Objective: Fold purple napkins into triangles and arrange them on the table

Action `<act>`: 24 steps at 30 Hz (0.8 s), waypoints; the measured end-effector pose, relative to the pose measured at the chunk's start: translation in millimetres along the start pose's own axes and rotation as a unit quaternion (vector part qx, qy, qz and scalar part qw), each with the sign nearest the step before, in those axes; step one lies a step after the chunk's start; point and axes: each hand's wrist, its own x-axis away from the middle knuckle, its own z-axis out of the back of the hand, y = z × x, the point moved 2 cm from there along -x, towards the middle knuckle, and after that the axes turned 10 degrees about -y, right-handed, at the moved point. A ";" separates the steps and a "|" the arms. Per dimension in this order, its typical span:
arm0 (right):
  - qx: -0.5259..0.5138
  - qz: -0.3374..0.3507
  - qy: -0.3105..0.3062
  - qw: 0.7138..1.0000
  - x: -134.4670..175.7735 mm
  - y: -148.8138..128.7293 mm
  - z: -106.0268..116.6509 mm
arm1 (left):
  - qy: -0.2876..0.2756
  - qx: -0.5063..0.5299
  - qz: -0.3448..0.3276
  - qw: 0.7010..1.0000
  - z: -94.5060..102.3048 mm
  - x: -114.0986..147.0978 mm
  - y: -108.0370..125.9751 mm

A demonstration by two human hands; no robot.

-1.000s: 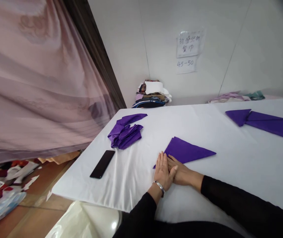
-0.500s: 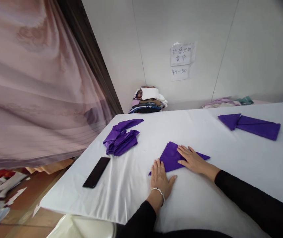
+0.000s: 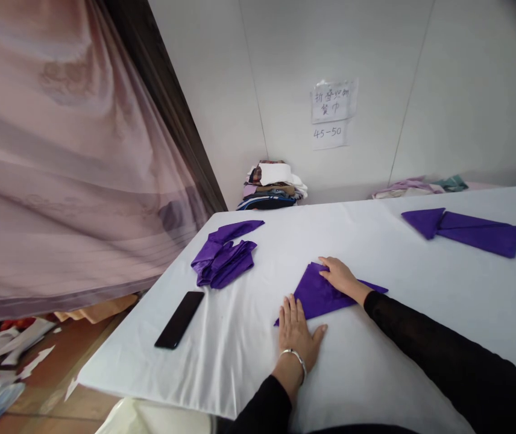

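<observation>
A purple cloth napkin [image 3: 319, 295], folded into a flat triangle-like shape, lies on the white-covered table. My left hand [image 3: 296, 331], with a silver bangle at the wrist, rests flat on the napkin's near left corner, fingers stretched and thumb out to the side. At the napkin's far edge, near its top corner, my right hand [image 3: 340, 276] has its fingers bent over the cloth, thumb on the near side; the fingertips are partly hidden. The right forearm crosses above the napkin's right point.
Crumpled purple cloths [image 3: 224, 259] and a black phone [image 3: 179, 319] lie at left. A folded purple napkin [image 3: 479, 232] is at far right. Behind the table stand stacked clothes [image 3: 271, 187] below a paper sign [image 3: 330, 111]. A pink curtain [image 3: 68, 150] hangs at left.
My right hand has gone from lying flat on the napkin to bending its fingers at the far edge. The left hand stays pressed on the near corner. The view has shifted slightly.
</observation>
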 end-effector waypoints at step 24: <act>-0.040 0.042 0.019 0.998 -19.2 -0.5 -7.7 | -0.014 0.023 -0.014 1.000 -0.9 2.2 -0.5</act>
